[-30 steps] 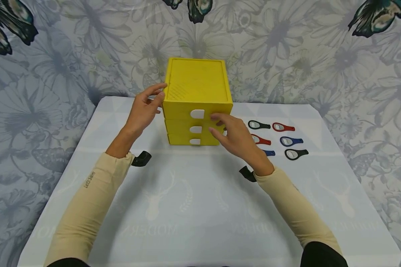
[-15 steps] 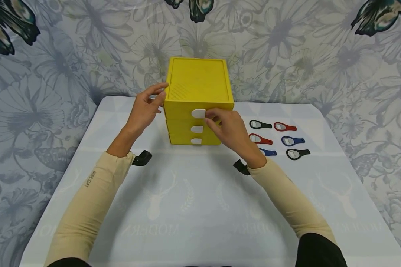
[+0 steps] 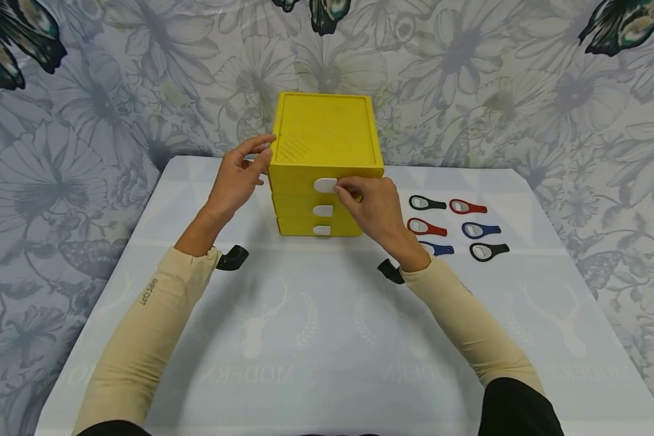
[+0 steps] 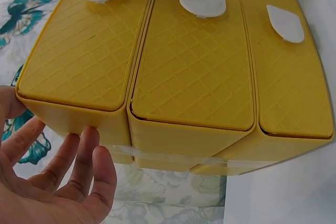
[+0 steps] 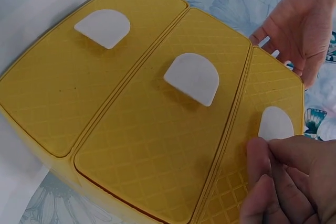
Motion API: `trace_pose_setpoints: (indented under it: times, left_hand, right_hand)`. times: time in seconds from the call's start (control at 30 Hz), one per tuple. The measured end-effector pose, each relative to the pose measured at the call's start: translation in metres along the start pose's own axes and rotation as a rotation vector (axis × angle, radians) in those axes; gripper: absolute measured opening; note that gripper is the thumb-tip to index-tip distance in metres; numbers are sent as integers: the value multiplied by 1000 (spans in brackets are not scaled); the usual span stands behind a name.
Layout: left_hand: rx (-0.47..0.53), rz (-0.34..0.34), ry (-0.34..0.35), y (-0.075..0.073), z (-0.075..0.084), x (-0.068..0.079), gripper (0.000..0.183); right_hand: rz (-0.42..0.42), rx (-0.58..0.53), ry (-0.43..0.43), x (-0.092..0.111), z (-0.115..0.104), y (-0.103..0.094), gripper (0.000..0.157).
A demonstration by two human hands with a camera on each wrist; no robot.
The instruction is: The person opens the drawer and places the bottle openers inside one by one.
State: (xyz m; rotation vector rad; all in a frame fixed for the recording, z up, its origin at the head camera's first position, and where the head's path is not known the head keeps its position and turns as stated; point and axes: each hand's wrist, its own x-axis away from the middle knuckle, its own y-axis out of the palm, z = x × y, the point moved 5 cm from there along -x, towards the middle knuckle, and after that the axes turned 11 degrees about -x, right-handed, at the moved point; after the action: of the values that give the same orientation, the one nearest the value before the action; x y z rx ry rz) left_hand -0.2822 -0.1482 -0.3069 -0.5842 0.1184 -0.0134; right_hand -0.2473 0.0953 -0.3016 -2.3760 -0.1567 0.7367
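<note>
A yellow three-drawer box (image 3: 327,130) stands at the back middle of the table, its drawers closed. Each drawer front carries a white tab handle. My right hand (image 3: 378,206) pinches the edge of the top drawer's handle (image 5: 275,123) between thumb and forefinger; its other fingers are curled. My left hand (image 3: 237,181) rests on the box's left side near the top. In the left wrist view its fingertips (image 4: 89,132) touch the side wall, with the thumb by the top front corner. The middle handle (image 5: 193,78) and bottom handle (image 5: 105,27) are untouched.
Right of the box lie several small ring-headed tools, perhaps bottle openers: black (image 3: 427,203), red (image 3: 467,206) and blue (image 3: 481,230) among them. My right wrist partly covers the nearest blue one (image 3: 438,249). A flower-patterned cloth (image 3: 458,79) hangs behind the white table (image 3: 327,339).
My right hand has moved left across the top drawer's front, and its thumb and forefinger have closed on the handle. My left hand stays at the box's side. The drawers look unmoved.
</note>
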Motion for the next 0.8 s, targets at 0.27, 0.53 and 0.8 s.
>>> trace_pose_setpoints:
  times: [0.27, 0.53, 0.8]
  left_hand:
    - [-4, 8, 18, 0, 0, 0, 42]
    - [2, 7, 13, -1, -1, 1, 42]
    - [2, 6, 27, -2, 0, 1, 42]
  right_hand:
    - [-11, -29, -23, 8, -3, 0, 19]
    - [-29, -67, -46, 20, -9, -1, 16]
    - [-34, -64, -68, 34, -18, -5, 14]
